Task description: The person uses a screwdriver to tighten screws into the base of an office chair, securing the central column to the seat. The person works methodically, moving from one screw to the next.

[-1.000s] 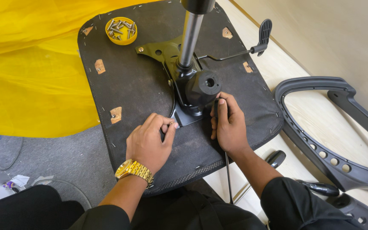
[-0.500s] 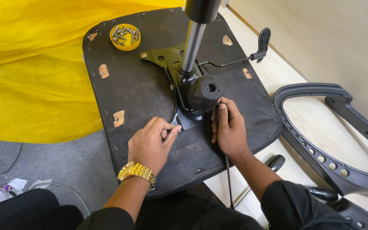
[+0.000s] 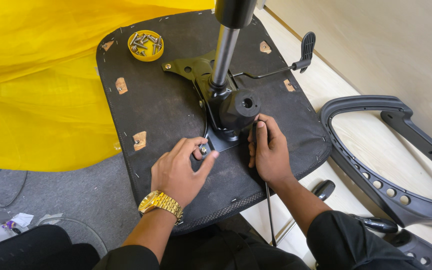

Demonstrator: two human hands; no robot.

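Left hand [image 3: 178,170] pinches a bolt [image 3: 203,149] into the mechanism plate [image 3: 221,142] — unfinished, I judge — right hand [image 3: 268,152] gripping a tool [image 3: 268,210].

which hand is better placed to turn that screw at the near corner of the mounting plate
Left, probably. The left hand already pinches the screw between thumb and fingers, while the right hand grips a thin dark tool beside the mechanism.
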